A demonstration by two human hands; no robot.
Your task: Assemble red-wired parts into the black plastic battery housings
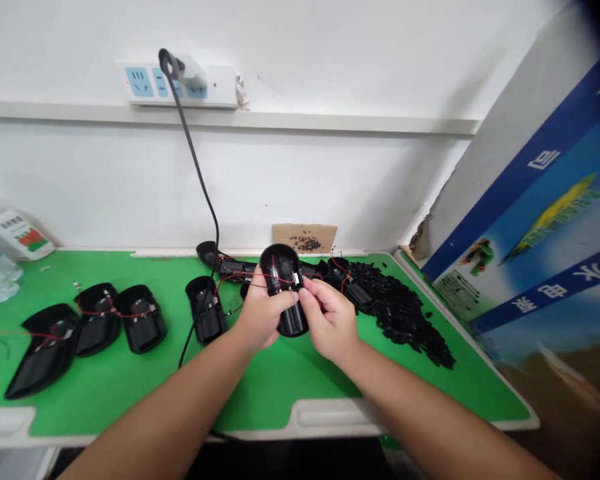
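Held up over the middle of the table is a black plastic housing (293, 320), with a rounded hood on top and a ribbed lower part. Thin red and black wires cross its inside, and a small white connector (296, 279) shows near its right edge. My left hand (260, 310) is closed around the housing's left side, thumb across its front. My right hand (330, 317) pinches the right edge, just below the connector; whether a wire or small part is between those fingertips is hidden.
Similar wired housings (143, 320) lie on the green table (260, 393) at left, with more behind my hands. A pile of small black pieces (405, 307) spreads at right. A black cable (200, 163) hangs from the power strip (220, 87). A large printed box (540, 220) stands right.
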